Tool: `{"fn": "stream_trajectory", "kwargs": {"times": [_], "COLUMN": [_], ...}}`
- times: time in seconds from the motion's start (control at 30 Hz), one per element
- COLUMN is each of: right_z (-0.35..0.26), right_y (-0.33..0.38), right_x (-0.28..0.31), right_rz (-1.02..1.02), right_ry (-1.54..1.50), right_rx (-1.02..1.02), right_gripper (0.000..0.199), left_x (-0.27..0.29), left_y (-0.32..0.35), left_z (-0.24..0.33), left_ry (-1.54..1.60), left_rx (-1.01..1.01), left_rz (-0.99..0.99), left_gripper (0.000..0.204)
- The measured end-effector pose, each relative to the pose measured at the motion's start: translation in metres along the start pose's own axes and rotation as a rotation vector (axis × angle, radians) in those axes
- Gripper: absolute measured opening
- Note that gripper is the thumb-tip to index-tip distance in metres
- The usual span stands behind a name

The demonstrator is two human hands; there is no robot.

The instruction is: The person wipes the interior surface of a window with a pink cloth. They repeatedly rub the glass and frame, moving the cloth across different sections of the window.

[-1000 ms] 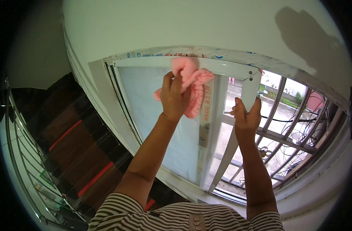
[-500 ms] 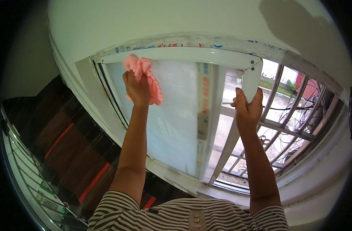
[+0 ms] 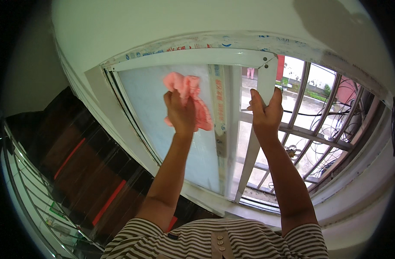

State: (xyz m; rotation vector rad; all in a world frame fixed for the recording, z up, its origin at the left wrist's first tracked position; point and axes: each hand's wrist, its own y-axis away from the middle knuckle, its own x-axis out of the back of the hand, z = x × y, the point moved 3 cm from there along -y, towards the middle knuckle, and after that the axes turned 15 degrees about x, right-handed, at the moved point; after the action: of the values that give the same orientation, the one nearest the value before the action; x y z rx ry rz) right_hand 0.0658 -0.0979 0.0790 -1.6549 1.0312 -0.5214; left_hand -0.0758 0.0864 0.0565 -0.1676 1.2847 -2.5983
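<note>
A crumpled pink cloth point(image 3: 201, 113) is bunched in my left hand point(image 3: 181, 113), the fingers curled into it. Cloth and hand are up against the frosted pane point(image 3: 197, 159) of a white-framed sliding window, in its upper right part. My right hand point(image 3: 266, 114) grips the right upright of the window sash point(image 3: 267, 82), thumb on one side and fingers on the other. Part of those fingers is hidden behind the upright.
Metal security bars point(image 3: 302, 93) and tangled black cables point(image 3: 348, 116) lie outside the opening at right. A strip of printed film point(image 3: 220, 108) runs down the pane. Dark stairs with red stripes point(image 3: 109, 203) and a metal railing point(image 3: 31, 190) descend at lower left.
My left hand has carried the pink cloth rightward and slightly down across the pane. The sash's upper right corner and my right hand on it sit a little farther left.
</note>
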Motion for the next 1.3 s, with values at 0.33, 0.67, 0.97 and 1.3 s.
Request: {"fn": "stream_trajectory", "kwargs": {"times": [0.33, 0.67, 0.97, 1.3], "right_z": [0.007, -0.001, -0.003, -0.001], "right_y": [0.002, -0.002, -0.002, -0.004], "right_x": [0.002, 0.004, 0.004, 0.003], "right_rz": [-0.033, -0.028, -0.052, -0.008], "right_ry": [0.08, 0.224, 0.15, 0.086], "right_rx": [-0.004, 0.044, 0.041, 0.096], "right_gripper": [0.028, 0.028, 0.025, 0.033], "left_x": [-0.009, -0.019, -0.023, -0.017], "left_y": [0.063, 0.091, 0.091, 0.097], "left_z": [0.065, 0.095, 0.087, 0.1], "left_ry": [0.029, 0.119, 0.107, 0.138], "left_rx": [-0.071, -0.081, -0.042, -0.033], "left_rz": [-0.157, -0.22, -0.257, -0.315], "left_gripper": [0.045, 0.041, 0.052, 0.046]}}
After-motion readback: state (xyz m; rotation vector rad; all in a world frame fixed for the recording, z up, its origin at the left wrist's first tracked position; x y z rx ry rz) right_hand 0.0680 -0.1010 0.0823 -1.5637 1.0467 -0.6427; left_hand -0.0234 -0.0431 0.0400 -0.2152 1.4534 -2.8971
